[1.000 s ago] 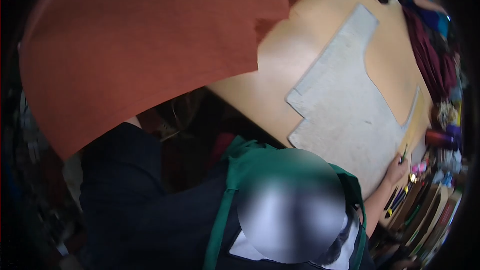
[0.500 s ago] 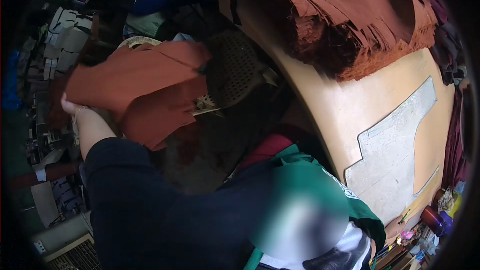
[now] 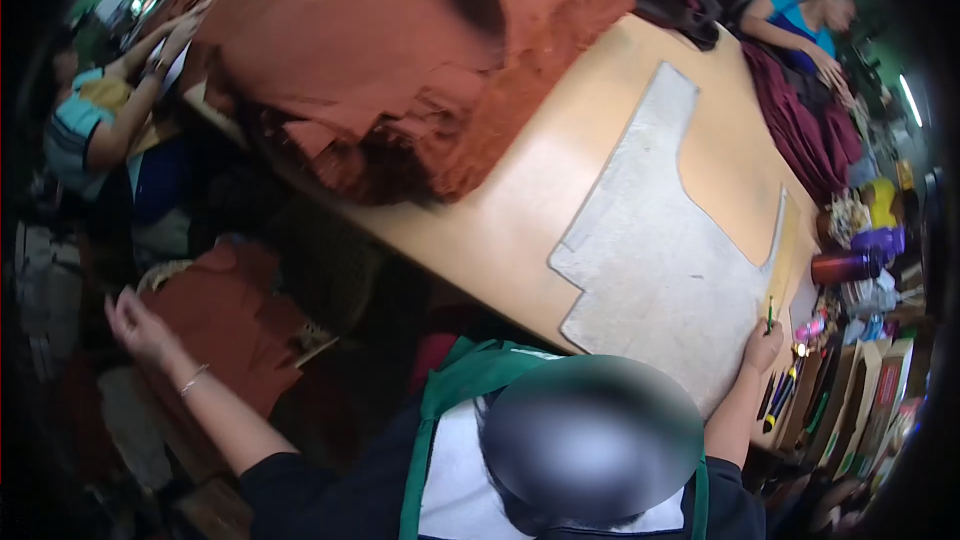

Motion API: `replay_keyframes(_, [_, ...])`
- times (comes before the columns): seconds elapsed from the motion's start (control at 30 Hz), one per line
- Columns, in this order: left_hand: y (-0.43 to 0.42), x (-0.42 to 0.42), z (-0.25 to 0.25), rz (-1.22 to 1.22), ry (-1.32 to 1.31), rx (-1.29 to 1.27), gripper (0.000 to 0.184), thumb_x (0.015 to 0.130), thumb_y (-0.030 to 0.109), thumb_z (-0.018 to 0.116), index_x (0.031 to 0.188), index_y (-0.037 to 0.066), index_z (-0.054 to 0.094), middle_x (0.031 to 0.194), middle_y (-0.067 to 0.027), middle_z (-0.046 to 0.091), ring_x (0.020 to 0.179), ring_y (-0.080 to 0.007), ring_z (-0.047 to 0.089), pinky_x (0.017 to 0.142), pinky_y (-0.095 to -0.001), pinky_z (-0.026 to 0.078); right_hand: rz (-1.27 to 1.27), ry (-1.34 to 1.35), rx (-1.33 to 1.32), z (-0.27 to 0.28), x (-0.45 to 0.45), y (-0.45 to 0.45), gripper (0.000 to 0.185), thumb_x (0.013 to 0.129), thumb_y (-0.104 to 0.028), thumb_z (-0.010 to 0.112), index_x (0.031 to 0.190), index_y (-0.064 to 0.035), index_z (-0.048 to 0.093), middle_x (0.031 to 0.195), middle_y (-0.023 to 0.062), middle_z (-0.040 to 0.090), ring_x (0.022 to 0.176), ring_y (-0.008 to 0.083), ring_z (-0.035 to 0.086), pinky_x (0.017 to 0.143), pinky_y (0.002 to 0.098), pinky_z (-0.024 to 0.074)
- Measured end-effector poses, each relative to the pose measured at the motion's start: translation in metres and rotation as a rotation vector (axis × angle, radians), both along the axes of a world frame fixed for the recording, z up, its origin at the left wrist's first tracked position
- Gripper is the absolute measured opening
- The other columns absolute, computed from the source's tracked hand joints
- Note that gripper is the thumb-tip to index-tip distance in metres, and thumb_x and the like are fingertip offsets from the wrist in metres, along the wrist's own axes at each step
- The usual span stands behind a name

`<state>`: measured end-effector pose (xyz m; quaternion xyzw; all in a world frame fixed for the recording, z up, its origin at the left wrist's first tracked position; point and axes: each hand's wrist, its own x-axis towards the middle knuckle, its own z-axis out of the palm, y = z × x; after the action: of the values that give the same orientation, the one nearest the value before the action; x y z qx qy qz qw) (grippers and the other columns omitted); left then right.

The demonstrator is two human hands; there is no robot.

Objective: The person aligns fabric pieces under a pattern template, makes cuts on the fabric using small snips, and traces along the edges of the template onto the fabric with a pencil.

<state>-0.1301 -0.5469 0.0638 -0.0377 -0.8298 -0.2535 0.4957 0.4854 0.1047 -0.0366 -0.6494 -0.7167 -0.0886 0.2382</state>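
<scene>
My left hand (image 3: 140, 328) is raised at the left with its fingers apart and nothing in it, beside rust-coloured pieces (image 3: 225, 315) that lie low over a chair. At the table's right edge, my right hand (image 3: 764, 342) is closed around a thin green pen-like tool (image 3: 770, 318). Next to that hand lies a large grey pattern-shaped sheet (image 3: 650, 270) with a stepped left edge and a curved right edge. A thick stack of rust-coloured material (image 3: 400, 50) with frayed edges rests on the table (image 3: 510, 200).
Two other people (image 3: 90, 130) (image 3: 800, 25) are at the far left and far right. Dark maroon cloth (image 3: 800, 120) hangs along the right side. A dark red cylinder (image 3: 845, 267), pens (image 3: 780, 400) and cardboard dividers (image 3: 855, 405) stand at the right.
The rust-coloured piece my left hand held is now down on the chair, and that hand has let go. The view has swung back toward the table. My right hand stays by the grey sheet.
</scene>
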Motion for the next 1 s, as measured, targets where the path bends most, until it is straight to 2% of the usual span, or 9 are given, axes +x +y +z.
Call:
replay_keyframes(0.07, [0.147, 0.013, 0.033, -0.545, 0.055, 0.090, 0.009, 0.082, 0.004, 0.055, 0.076, -0.001, 0.060, 0.112, -0.0123, 0.053, 0.099, -0.0210, 0.051, 0.084, -0.0306, 0.042, 0.014, 0.029, 0.000, 0.007, -0.009, -0.011, 0.022, 0.080, -0.019, 0.053, 0.086, 0.0016, 0.055, 0.081, 0.0191, 0.054, 0.076, 0.0339, 0.052, 0.069, 0.0397, 0.0408])
replay_keyframes(0.2, [0.343, 0.060, 0.086, -1.055, 0.079, -0.141, 0.021, 0.077, 0.020, 0.064, 0.070, 0.001, 0.060, 0.093, -0.0140, 0.060, 0.077, -0.0240, 0.059, 0.065, -0.0350, 0.047, 0.043, 0.116, 0.009, 0.008, -0.012, -0.014, 0.020, 0.079, -0.016, 0.054, 0.086, 0.0021, 0.055, 0.078, 0.0167, 0.052, 0.072, 0.0315, 0.051, 0.066, 0.0388, 0.0409])
replay_keyframes(0.37, [0.452, 0.065, 0.101, -0.652, -0.347, -0.547, 0.043, 0.073, 0.043, 0.059, 0.069, 0.000, 0.059, 0.083, -0.0185, 0.059, 0.078, -0.0340, 0.057, 0.064, -0.0387, 0.047, 0.020, 0.151, -0.017, 0.008, -0.010, -0.013, 0.019, 0.079, -0.015, 0.055, 0.086, 0.0025, 0.055, 0.077, 0.0157, 0.052, 0.069, 0.0305, 0.051, 0.063, 0.0375, 0.0408])
replay_keyframes(0.43, [0.454, 0.023, 0.095, -0.742, -0.337, -0.487, 0.034, 0.073, 0.033, 0.059, 0.072, -0.001, 0.059, 0.076, -0.0201, 0.058, 0.075, -0.0349, 0.057, 0.063, -0.0393, 0.046, 0.032, 0.170, -0.010, 0.009, -0.012, -0.014, 0.019, 0.079, -0.015, 0.055, 0.086, 0.0027, 0.054, 0.076, 0.0156, 0.052, 0.069, 0.0304, 0.051, 0.062, 0.0374, 0.0408])
replay_keyframes(0.5, [0.431, -0.011, 0.116, -0.917, -0.358, -0.223, 0.024, 0.075, 0.024, 0.056, 0.077, 0.001, 0.060, 0.078, -0.0164, 0.060, 0.074, -0.0305, 0.058, 0.064, -0.0388, 0.044, 0.034, 0.181, -0.015, 0.010, -0.012, -0.015, 0.019, 0.079, -0.015, 0.055, 0.086, 0.0029, 0.054, 0.076, 0.0156, 0.052, 0.069, 0.0305, 0.051, 0.063, 0.0374, 0.0409])
replay_keyframes(0.57, [0.416, -0.053, 0.146, -1.077, -0.521, 0.754, 0.022, 0.076, 0.020, 0.057, 0.093, 0.007, 0.059, 0.092, -0.0033, 0.059, 0.082, -0.0218, 0.057, 0.073, -0.0362, 0.045, 0.053, 0.187, 0.017, 0.005, -0.009, -0.014, 0.019, 0.079, -0.015, 0.055, 0.085, 0.0027, 0.054, 0.076, 0.0157, 0.052, 0.069, 0.0306, 0.051, 0.063, 0.0375, 0.0412])
replay_keyframes(0.63, [0.411, -0.038, 0.200, -1.226, -0.556, 1.179, 0.025, 0.081, 0.017, 0.046, 0.098, 0.001, 0.056, 0.101, -0.0128, 0.058, 0.092, -0.0241, 0.057, 0.085, -0.0362, 0.046, 0.056, 0.192, 0.022, 0.004, -0.010, -0.013, 0.018, 0.079, -0.015, 0.055, 0.085, 0.0024, 0.054, 0.076, 0.0159, 0.052, 0.070, 0.0308, 0.051, 0.063, 0.0377, 0.0413])
replay_keyframes(0.8, [0.470, 0.011, 0.236, -1.582, -0.494, 0.729, 0.028, 0.082, 0.018, 0.048, 0.101, -0.001, 0.055, 0.100, -0.0128, 0.056, 0.093, -0.0237, 0.054, 0.083, -0.0355, 0.045, 0.040, 0.143, 0.024, 0.008, -0.013, -0.015, 0.017, 0.079, -0.015, 0.054, 0.085, 0.0016, 0.055, 0.077, 0.0163, 0.053, 0.072, 0.0317, 0.052, 0.064, 0.0389, 0.0414])
replay_keyframes(1.0, [0.550, 0.292, 0.119, -1.957, -0.784, 0.192, 0.040, 0.083, 0.035, 0.046, 0.107, 0.005, 0.052, 0.118, -0.0168, 0.043, 0.113, -0.0362, 0.034, 0.090, -0.0521, 0.029, 0.100, 0.396, 0.047, 0.012, -0.015, -0.019, 0.013, 0.077, -0.012, 0.057, 0.079, 0.0011, 0.055, 0.074, 0.0126, 0.055, 0.067, 0.0254, 0.053, 0.060, 0.0351, 0.0414])
